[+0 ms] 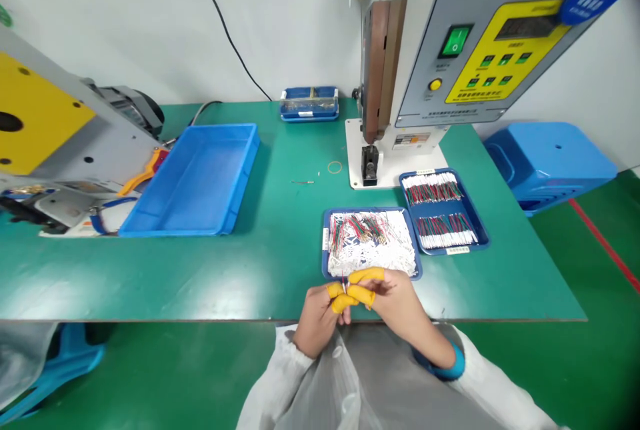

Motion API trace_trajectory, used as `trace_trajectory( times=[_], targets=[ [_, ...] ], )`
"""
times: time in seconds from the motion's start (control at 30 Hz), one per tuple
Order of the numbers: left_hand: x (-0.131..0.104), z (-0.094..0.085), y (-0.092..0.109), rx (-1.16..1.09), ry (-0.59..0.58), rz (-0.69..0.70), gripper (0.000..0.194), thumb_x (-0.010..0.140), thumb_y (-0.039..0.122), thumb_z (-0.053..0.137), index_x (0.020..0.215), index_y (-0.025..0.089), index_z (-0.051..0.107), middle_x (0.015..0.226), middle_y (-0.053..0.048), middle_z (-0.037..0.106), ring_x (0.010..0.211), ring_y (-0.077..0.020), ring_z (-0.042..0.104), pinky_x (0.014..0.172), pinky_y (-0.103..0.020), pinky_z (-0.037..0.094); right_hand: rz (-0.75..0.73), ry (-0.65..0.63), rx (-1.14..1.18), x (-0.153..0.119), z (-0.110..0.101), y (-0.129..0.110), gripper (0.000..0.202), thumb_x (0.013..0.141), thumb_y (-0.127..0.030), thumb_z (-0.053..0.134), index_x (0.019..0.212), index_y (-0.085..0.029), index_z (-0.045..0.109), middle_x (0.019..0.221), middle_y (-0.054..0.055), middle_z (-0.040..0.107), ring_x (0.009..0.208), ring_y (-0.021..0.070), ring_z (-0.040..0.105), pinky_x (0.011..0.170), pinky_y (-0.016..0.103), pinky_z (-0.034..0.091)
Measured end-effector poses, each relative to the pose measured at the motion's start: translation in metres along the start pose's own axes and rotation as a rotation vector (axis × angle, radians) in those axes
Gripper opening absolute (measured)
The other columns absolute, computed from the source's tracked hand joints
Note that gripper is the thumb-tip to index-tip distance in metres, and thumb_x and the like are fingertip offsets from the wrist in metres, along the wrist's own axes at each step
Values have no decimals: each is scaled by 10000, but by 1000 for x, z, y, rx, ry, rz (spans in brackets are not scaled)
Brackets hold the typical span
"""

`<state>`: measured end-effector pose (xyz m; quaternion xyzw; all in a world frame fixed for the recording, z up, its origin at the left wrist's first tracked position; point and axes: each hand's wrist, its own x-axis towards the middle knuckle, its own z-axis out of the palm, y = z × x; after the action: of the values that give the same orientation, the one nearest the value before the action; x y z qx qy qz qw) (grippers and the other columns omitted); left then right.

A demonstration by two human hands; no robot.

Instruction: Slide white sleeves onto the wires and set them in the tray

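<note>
Close to the table's front edge, my left hand (320, 315) and my right hand (393, 295) meet, with yellow covers on several fingertips. Pinched between them is a thin wire with a white sleeve (344, 287), upright and partly hidden by the fingers. Just beyond the hands lies a blue tray (326, 260) with many small white sleeves (400, 253) and a bunch of red, green and black wires (367, 227). A second blue tray (437, 209), to its right, holds two rows of wires with white ends.
A crimping machine (370, 167) with a grey control box (425, 77) stands behind the trays. A large blue bin (195, 180) is at left, beside another machine (65, 123). At the back sits a small blue box (309, 112). A rubber band (335, 167) and a thin tool (303, 183) lie mid-table.
</note>
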<state>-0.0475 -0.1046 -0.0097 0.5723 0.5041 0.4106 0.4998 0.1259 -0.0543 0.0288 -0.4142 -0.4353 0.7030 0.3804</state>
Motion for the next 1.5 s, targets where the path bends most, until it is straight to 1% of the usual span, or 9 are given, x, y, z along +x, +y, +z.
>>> trace_trajectory(
  times=[0.17,0.5,0.63,0.7,0.8,0.93,1.07,1.27,1.5],
  targets=[
    [-1,6,-1,44,-37,38,355,1014,199,478,699,134,627,617,4,609,528,-60,561,556,-140,452,22,-68,-4,4,-16,-4,177,782,-321,869,889,-195,806,823,29,738,627,111,626,522,207,493],
    [4,9,13,258,11,180,400,1064,233,418,723,147,609,658,-15,611,601,-88,593,586,-171,469,113,-100,58,1,-23,-13,214,766,-355,883,802,-172,779,699,9,713,574,107,628,566,231,518],
    [6,8,27,455,69,233,189,1018,309,578,998,150,679,830,-46,690,722,-137,640,670,-226,505,127,-23,85,1,-25,-15,219,784,-371,869,756,-183,760,659,-12,688,591,103,626,606,229,534],
    [8,8,31,551,92,263,189,986,297,640,1105,156,677,892,-56,706,756,-156,656,696,-247,518,129,18,97,3,-24,-12,237,780,-387,868,736,-187,750,658,-11,694,598,103,626,605,224,535],
    [11,9,29,659,117,315,183,992,230,619,1150,151,669,953,-72,723,810,-177,681,727,-262,540,140,47,107,6,-22,-6,260,741,-407,890,746,-184,756,692,5,725,598,112,636,587,228,544],
    [13,9,24,737,100,365,177,1016,172,540,1138,138,663,973,-80,727,854,-181,695,773,-264,567,160,46,114,10,-23,-3,299,705,-427,909,787,-175,770,682,11,731,573,118,639,562,240,562],
    [15,8,25,771,73,378,206,1034,152,466,1079,132,666,957,-82,715,817,-165,682,744,-252,570,167,35,120,13,-26,-3,315,730,-451,890,826,-172,780,656,7,718,565,124,645,559,250,577],
    [16,9,26,809,54,371,244,1059,170,426,1016,133,664,958,-81,698,818,-146,674,749,-238,572,164,-2,126,13,-30,-6,298,722,-429,901,832,-176,788,686,16,738,558,123,652,562,256,584],
    [17,5,27,834,55,435,249,1062,187,426,994,139,660,951,-86,692,816,-154,660,742,-249,565,160,-66,105,11,-33,-10,271,741,-405,894,823,-174,779,739,28,757,576,121,664,571,249,587]
  ],
)
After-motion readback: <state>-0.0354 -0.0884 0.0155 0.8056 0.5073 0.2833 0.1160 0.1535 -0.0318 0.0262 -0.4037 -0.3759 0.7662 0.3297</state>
